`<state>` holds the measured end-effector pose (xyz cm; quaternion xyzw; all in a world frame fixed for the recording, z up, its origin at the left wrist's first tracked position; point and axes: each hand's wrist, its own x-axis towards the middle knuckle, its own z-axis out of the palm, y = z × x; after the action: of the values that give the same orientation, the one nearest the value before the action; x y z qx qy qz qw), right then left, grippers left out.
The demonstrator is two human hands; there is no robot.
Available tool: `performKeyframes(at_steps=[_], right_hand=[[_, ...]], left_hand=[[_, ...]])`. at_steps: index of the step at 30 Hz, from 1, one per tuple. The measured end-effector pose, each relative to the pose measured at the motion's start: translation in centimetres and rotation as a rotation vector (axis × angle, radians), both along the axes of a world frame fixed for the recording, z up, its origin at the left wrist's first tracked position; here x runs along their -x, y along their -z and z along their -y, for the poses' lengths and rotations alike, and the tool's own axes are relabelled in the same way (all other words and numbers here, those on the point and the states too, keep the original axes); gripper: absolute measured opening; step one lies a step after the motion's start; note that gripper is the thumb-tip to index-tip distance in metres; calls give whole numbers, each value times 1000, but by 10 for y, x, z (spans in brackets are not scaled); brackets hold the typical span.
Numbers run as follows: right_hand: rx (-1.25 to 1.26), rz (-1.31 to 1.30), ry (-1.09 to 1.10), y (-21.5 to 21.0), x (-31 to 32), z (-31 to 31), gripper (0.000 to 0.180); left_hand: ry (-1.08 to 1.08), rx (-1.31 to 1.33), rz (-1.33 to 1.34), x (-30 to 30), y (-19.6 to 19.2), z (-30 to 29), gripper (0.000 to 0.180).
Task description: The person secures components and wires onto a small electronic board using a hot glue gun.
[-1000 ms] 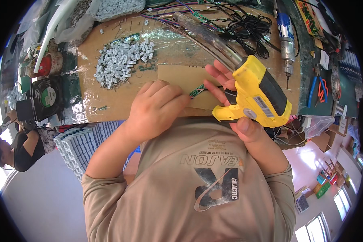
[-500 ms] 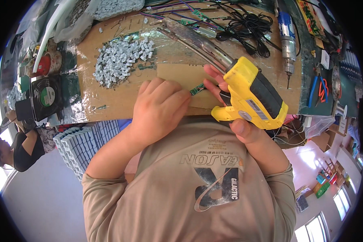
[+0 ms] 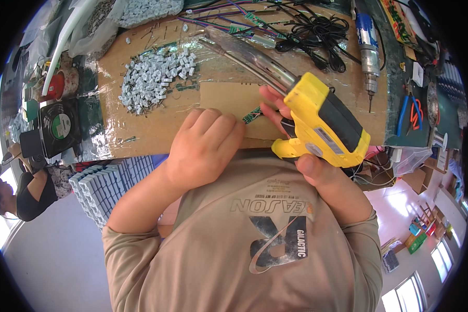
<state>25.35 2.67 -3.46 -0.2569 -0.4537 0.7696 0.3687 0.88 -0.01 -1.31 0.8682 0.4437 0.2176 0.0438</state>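
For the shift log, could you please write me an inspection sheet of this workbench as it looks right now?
Surface: cardboard sheet over the bench, partly taped.
Job's things: yellow power tool; small green part between the two hands.
Clutter: pile of small grey pieces, black fan, electric screwdriver, blue-handled pliers.
Hands: left hand curled beside the part; right hand grips the tool.
Cables: black cables, purple wires.
Surroundings: another person sits lower left.

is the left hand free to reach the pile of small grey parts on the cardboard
Probably yes. The left hand rests on the cardboard, seemingly pinching a small green piece, and the pile of small grey parts lies just beyond it with bare cardboard between. It would likely have to let that piece go first.
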Motion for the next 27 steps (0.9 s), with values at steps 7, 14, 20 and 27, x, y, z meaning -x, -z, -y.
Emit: performKeyframes(at_steps=[7, 14, 20, 27], right_hand=[[90, 131, -71, -16, -49, 29, 69], [-98, 339, -15, 3, -94, 61, 35], [-297, 476, -81, 7, -93, 57, 36], [-276, 544, -91, 12, -96, 64, 31]], left_hand=[[-39, 68, 73, 2, 1, -2, 27], [-45, 51, 47, 1, 2, -2, 25], [-44, 43, 25, 0, 0, -2, 25], [-43, 47, 18, -1, 0, -2, 25]])
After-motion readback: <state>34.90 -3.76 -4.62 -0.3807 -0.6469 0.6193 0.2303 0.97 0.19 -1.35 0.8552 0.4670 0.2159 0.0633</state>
